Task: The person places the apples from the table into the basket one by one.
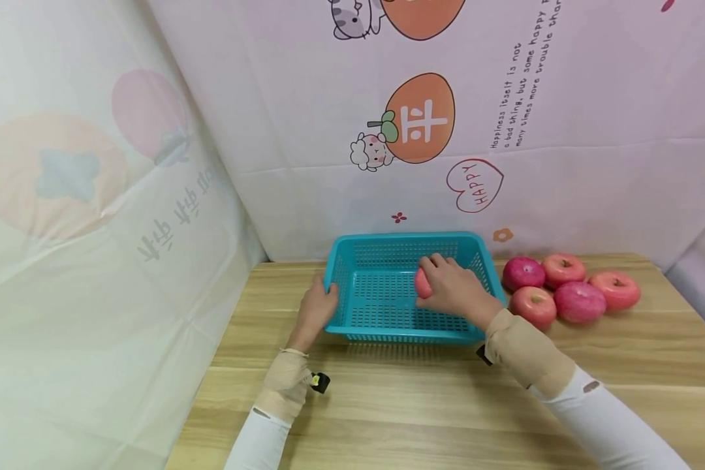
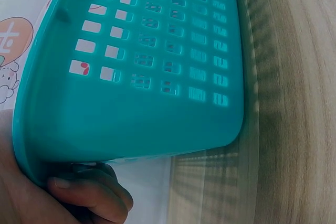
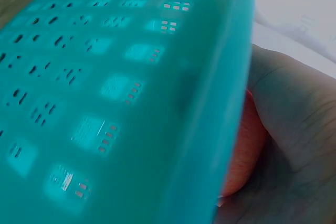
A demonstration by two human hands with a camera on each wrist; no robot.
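A turquoise plastic basket [image 1: 376, 336] with slotted walls stands on the wooden table against the back cloth. My left hand [image 1: 317, 305] grips its left rim; in the left wrist view, the fingers [image 2: 97, 195] curl under the rim at the corner. Inside the basket, toward its right half, my right hand [image 1: 455, 287] holds a pink-red apple [image 1: 422, 283], its fingers curled over the top. The right wrist view shows part of this apple [image 3: 248, 148] against the palm, behind the basket's rim [image 3: 220, 108]. Whether the apple touches the basket floor is hidden.
Right of the basket, several apples sit close together, among them a pale red apple [image 1: 533, 307] and a darker magenta apple [image 1: 579, 301]. The wooden table [image 1: 399, 405] reaches toward me. A printed white cloth [image 1: 305, 196] hangs behind, and another [image 1: 123, 294] at the left.
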